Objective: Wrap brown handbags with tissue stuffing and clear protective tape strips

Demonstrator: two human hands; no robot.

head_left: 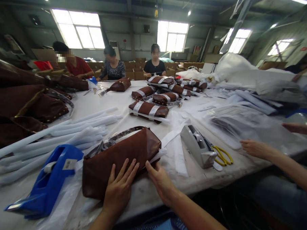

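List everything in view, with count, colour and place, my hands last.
Near bag: one, brown, under your hands
Banded bags: several, brown with pale bands, mid-table
Bag pile: several, brown, left
Far bag: one, brown, far side
Tape dispensers: two, grey right, blue left
Scissors: one, yellow-handled, beside grey dispenser
Rolls: several, white, left
Plastic sheeting: uncounted, clear, right
Table: one, white, centre
Boxes: several, brown, background
Windows: four, bright white, walls
People: three, red, patterned and black tops, opposite
Another's arms: two, bare, right
Left hand: one, bare, on near bag
Right hand: one, bare, at its edge
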